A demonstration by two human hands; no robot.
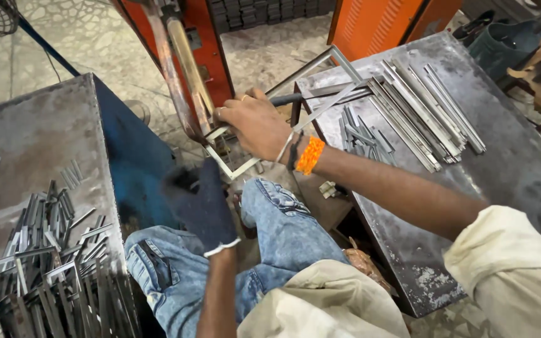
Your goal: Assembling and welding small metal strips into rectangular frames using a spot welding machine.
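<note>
My right hand (255,122), bare with an orange wristband, grips a thin rectangular metal frame (320,62) at its near corner, pressing that corner against the electrode arms (186,62) of an orange welding machine (205,37). My left hand (201,206) wears a dark glove with a white cuff and hangs below the frame, over my knee in blue jeans, holding nothing that I can see.
A steel table (521,169) at right carries long metal strips (421,106) and shorter pieces. A second steel table (32,144) at left holds a heap of short metal strips (51,263). Another orange cabinet (377,22) stands behind.
</note>
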